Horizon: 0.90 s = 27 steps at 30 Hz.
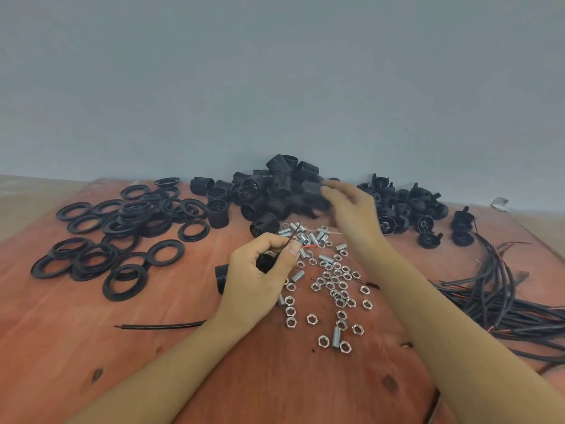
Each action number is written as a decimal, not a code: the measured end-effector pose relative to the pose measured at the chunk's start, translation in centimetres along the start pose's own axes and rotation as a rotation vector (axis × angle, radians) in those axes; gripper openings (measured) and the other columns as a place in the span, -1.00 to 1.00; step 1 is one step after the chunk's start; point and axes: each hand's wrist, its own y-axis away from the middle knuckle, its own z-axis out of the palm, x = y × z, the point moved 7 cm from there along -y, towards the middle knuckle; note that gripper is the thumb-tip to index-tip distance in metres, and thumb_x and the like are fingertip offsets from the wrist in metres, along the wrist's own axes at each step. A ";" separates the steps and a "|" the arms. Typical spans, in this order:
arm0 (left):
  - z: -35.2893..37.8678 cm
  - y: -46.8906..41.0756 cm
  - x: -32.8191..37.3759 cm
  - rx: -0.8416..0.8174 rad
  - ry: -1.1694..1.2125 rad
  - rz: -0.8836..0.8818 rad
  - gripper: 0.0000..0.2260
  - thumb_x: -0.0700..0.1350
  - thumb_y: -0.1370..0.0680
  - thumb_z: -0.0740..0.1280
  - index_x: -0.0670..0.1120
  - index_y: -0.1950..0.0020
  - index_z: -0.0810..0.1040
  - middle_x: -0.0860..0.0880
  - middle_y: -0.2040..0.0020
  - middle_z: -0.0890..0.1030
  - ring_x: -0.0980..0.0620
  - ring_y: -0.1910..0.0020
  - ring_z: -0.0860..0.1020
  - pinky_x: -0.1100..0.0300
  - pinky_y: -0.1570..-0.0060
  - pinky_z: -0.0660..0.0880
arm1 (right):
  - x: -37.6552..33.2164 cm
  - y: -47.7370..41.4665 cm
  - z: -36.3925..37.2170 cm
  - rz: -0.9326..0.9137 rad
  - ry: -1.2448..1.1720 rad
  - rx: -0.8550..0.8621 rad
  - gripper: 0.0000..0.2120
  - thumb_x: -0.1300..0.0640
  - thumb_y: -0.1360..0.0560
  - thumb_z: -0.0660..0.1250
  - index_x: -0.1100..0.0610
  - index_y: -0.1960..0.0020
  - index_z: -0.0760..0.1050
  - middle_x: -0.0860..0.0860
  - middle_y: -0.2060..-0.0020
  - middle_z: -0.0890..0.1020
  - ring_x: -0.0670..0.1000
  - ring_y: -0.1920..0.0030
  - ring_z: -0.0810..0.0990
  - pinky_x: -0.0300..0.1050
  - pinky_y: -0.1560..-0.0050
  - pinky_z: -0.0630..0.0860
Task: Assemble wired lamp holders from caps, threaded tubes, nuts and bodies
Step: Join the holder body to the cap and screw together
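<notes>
I'm gripping a probably light black plastic wired part (264,262) in my left hand (260,272), my empty right hand (348,206) hovering half-open over stiff-looking ribbed black bodies (281,179), best grasped round their sides.

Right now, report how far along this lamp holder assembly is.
No finished holder shows. In hand: the left hand grips a black plastic part with thin black and red wires; the right hand reaches at the black threaded bodies. Left: loose silver nuts, black caps.
</notes>
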 end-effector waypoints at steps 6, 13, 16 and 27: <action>0.0 0.0 0.5 0.028 -0.038 0.030 -0.92 -0.10 -0.55 0.37 -0.02 0.14 0.63 0.26 0.41 0.54 0.32 0.42 0.47 0.52 0.33 0.33 | 2.7 6.2 -2.9 0.371 -0.502 -0.138 -0.74 0.03 -0.62 0.23 0.21 -0.14 0.53 0.12 0.20 0.66 -0.04 0.41 0.51 -0.21 0.39 0.48; 0.4 0.4 1.0 0.008 -0.037 0.052 -0.92 -0.05 -0.50 0.38 -0.04 0.12 0.64 0.25 0.33 0.59 0.30 0.34 0.53 0.50 0.26 0.38 | 3.4 8.6 -2.0 0.428 -0.549 -0.213 -0.67 0.00 -0.64 0.17 0.23 -0.10 0.55 0.22 0.08 0.63 -0.04 0.42 0.47 -0.23 0.45 0.44; 0.5 0.5 1.3 0.000 -0.026 0.071 -0.98 -0.10 -0.50 0.44 -0.03 0.11 0.65 0.18 0.26 0.65 0.26 0.28 0.60 0.48 0.24 0.43 | 3.7 9.2 -1.5 0.449 -0.577 -0.232 -0.66 0.01 -0.64 0.14 0.23 -0.14 0.55 0.17 0.11 0.68 -0.04 0.41 0.48 -0.23 0.44 0.47; 0.7 0.7 2.5 -0.010 -0.076 0.166 -0.91 -0.15 -0.51 0.39 0.04 0.09 0.63 0.06 0.21 0.65 0.10 0.17 0.61 0.30 0.13 0.51 | 4.0 9.8 -0.8 0.476 -0.583 -0.238 -0.69 -0.05 -0.47 0.30 0.19 0.02 0.61 0.07 0.28 0.63 -0.05 0.39 0.47 -0.19 0.35 0.39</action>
